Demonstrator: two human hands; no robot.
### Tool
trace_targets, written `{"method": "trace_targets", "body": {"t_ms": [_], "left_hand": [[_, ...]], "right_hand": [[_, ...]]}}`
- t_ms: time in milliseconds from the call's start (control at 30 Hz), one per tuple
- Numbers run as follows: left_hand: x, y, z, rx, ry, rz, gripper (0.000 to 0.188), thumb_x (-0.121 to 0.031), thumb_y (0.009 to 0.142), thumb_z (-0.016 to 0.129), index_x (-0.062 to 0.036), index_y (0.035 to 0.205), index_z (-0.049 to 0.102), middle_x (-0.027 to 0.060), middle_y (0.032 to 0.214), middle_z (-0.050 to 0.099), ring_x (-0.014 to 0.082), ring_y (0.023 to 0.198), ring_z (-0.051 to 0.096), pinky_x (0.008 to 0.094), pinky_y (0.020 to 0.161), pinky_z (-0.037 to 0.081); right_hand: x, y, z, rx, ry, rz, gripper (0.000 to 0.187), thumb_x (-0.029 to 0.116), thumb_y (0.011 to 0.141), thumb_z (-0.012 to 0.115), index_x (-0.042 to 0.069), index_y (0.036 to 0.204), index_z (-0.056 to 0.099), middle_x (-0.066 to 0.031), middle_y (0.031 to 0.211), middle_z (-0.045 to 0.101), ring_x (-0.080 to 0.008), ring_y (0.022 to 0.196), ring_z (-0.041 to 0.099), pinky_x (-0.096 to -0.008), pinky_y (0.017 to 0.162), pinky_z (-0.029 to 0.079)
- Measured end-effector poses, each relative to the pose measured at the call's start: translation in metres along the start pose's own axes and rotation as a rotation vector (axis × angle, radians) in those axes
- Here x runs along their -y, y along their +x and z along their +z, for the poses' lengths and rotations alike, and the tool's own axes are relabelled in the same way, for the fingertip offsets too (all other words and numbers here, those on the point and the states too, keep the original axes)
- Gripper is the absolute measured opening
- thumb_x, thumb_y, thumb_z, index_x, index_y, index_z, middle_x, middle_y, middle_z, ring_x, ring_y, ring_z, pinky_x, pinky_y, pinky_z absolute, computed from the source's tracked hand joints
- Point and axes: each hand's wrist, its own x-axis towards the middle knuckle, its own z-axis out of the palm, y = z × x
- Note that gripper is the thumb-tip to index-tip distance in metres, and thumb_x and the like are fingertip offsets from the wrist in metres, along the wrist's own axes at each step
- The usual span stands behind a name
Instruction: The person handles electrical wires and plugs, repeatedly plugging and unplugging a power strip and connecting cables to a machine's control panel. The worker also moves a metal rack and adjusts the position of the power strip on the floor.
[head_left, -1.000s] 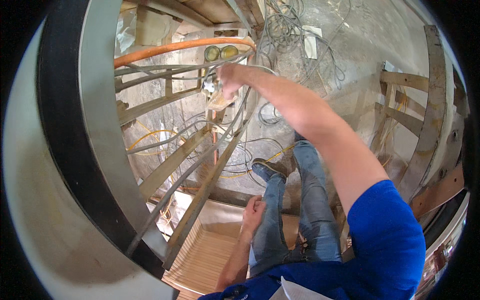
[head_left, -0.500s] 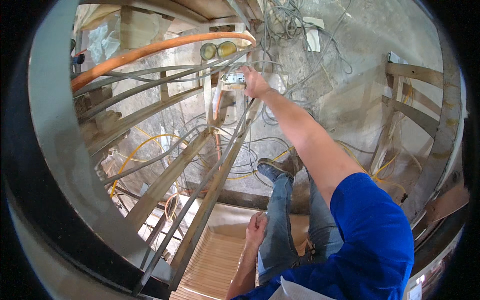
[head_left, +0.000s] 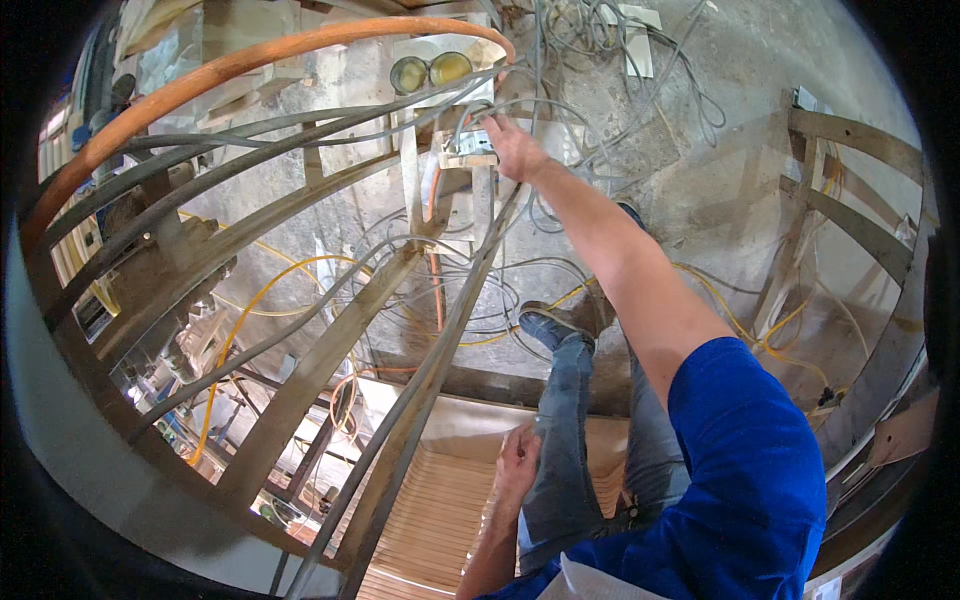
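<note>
My right hand reaches far forward to a small light-coloured electrical box fixed on a wooden frame. Its fingers are closed at the box's right edge; what they pinch, if anything, is hidden. Grey cables run to the box from the left and loop around it. Low in front of my body, my left hand hangs beside my left thigh with its fingers curled. Whether anything is inside them does not show.
A thick orange hose arches over the frame. Two round glass jars stand behind the box. Wooden beams slant toward me on the left. Tangled cables lie on the concrete floor near my shoe. A wooden frame stands right.
My view has shifted, showing more of the left side and the beams there. My right hand stays at the box, slightly higher in the picture; my left hand has hardly moved.
</note>
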Motion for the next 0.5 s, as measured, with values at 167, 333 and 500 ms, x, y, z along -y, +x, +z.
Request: {"method": "trace_targets", "body": {"t_ms": [167, 333, 500], "left_hand": [[-0.045, 0.028, 0.011, 0.019, -0.023, 0.055, 0.040, -0.020, 0.102, 0.062, -0.0059, 0.139, 0.055, 0.0092, 0.107, 0.070, 0.0141, 0.095, 0.066, 0.0287, 0.086, 0.053], [-0.075, 0.087, 0.021, -0.017, -0.176, 0.189, 0.040, -0.021, 0.101, 0.064, -0.0034, 0.136, 0.057, 0.0096, 0.106, 0.070, 0.0137, 0.095, 0.066, 0.0301, 0.086, 0.053], [-0.124, 0.106, 0.013, -0.045, -0.226, 0.287, 0.039, -0.016, 0.101, 0.064, -0.0040, 0.137, 0.055, 0.0091, 0.108, 0.068, 0.0117, 0.093, 0.065, 0.0262, 0.081, 0.053]], "right_hand": [[-0.002, 0.004, -0.015, 0.231, -0.231, 0.059, 0.075, 0.009, 0.077, 0.076, 0.007, 0.141, 0.037, -0.0220, 0.131, 0.053, -0.0402, 0.123, 0.057, -0.0474, 0.102, 0.049], [0.013, -0.005, -0.033, 0.176, -0.321, -0.024, 0.074, 0.016, 0.078, 0.077, 0.011, 0.142, 0.041, -0.0217, 0.134, 0.056, -0.0393, 0.123, 0.059, -0.0514, 0.107, 0.045], [0.036, -0.004, -0.040, 0.223, -0.476, 0.050, 0.066, 0.020, 0.082, 0.074, 0.002, 0.140, 0.049, -0.0226, 0.136, 0.058, -0.0387, 0.128, 0.057, -0.0575, 0.116, 0.031]]}}
